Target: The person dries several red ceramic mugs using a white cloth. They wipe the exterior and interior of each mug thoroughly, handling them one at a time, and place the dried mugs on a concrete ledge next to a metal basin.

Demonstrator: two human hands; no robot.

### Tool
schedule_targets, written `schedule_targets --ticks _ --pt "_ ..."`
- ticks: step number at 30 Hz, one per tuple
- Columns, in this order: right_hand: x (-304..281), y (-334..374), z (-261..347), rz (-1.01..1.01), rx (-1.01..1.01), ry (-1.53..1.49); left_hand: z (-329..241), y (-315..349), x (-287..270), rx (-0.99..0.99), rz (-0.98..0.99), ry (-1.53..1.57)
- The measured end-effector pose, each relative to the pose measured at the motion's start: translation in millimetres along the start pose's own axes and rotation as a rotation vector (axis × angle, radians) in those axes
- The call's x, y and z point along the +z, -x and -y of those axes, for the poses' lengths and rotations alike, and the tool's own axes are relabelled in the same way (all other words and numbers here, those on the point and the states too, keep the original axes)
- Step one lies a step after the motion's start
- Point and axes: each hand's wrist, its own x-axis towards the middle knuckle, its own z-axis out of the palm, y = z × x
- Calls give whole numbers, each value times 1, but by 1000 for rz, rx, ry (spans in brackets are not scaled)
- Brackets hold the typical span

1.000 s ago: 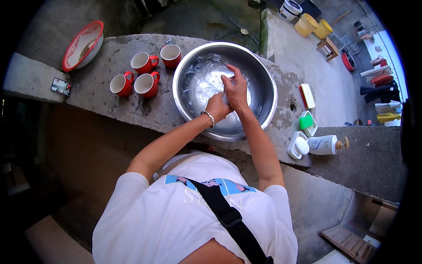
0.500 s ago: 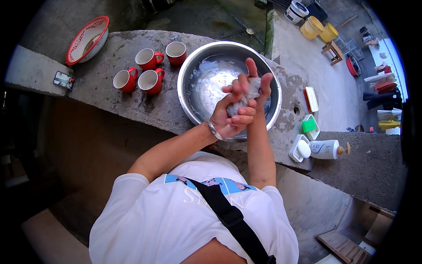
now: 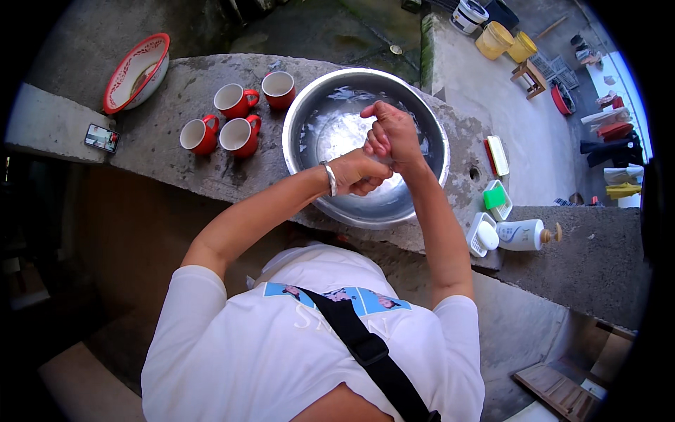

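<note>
Over a steel basin (image 3: 436, 144) with water in it, both my hands are closed into fists, one against the other. My left hand (image 3: 357, 173), a silver bracelet (image 3: 330, 180) at its wrist, is nearer to me. Just beyond it and to the right, my right hand (image 3: 395, 135) is clenched with the wrist bent. The grey cloth seen in them a moment earlier is now almost wholly hidden inside the fingers. Left of the basin stand several red mugs with white insides, the closest being a mug (image 3: 279, 90) by the rim.
The basin stands on a rough concrete slab (image 3: 271, 184). At its left end are a red-rimmed enamel bowl (image 3: 116, 91) and a phone (image 3: 102, 138). To the right lie a brush (image 3: 498, 156), a green sponge (image 3: 494, 198), a soap dish (image 3: 481, 235) and a pump bottle (image 3: 519, 235).
My hands have gone from cupping and pressing the grey cloth, with fingers partly spread, to tight fists with wrists turned. My elbows have moved outward.
</note>
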Motion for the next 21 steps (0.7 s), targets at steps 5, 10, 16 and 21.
schedule_targets --ticks 5,10,16,21 --pt "-7 -9 -33 -197 -121 105 26 -25 -19 91 -313 -208" --pt "-13 -11 -50 -323 -294 263 61 -60 -36 485 -660 -830" --pt "-15 -9 -47 -445 -509 246 28 -41 -11 336 -763 -909" --pt "-10 22 -42 -420 -494 603 16 -31 -24 853 -968 -1217"
